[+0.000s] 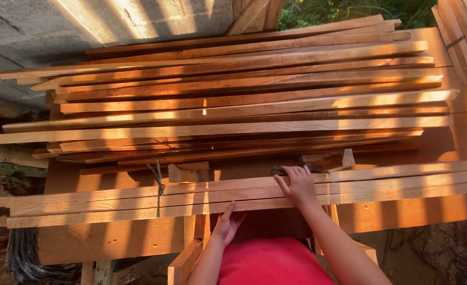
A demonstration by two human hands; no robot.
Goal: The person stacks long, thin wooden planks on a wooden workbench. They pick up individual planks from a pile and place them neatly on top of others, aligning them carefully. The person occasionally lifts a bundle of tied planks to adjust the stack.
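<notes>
The right hand (pixel 298 186) lies flat and open on top of a small bundle of wooden strips (pixel 233 198), fingers spread toward its far edge. The left hand (pixel 226 224) is just below and to the left of it, fingers pressed up against the near edge of the same bundle, open and not wrapped around anything. A dark tie (pixel 158 186) loops the bundle well off to the left of both hands. Beyond the right hand's fingertips sits a big loose stack of planks (pixel 233 100). The bundle overhangs the workbench (pixel 107 237) at both ends. A careless push could probably slide the strips out of line or tip one end down, and rough edges could leave splinters in bare palms.
</notes>
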